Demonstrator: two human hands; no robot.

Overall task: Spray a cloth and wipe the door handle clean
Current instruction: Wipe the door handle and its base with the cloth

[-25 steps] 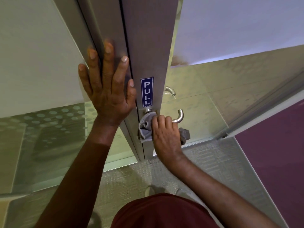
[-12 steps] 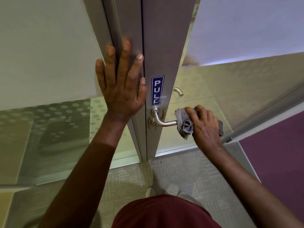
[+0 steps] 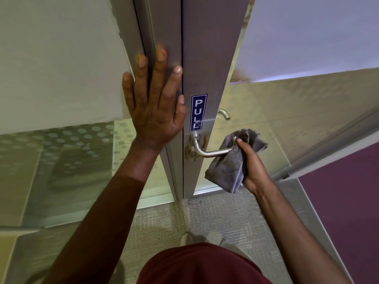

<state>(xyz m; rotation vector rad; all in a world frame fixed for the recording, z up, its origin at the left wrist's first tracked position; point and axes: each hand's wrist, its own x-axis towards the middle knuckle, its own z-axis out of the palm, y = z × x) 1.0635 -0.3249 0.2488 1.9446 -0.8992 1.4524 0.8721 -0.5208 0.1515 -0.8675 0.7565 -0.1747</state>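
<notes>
Left hand [image 3: 152,107] flat, open, bracing door edge [image 3: 207,58]. Right hand [image 3: 253,167] grips grey cloth [image 3: 229,167] at lever handle [image 3: 207,153] tip. Risk: cloth slides off, base stains missed.

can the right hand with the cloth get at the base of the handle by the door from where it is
Probably yes. The right hand holds the grey cloth at the free end of the door handle, and the bare lever runs unobstructed back to its base. The left hand lies flat on the door, above and to the side.
</notes>
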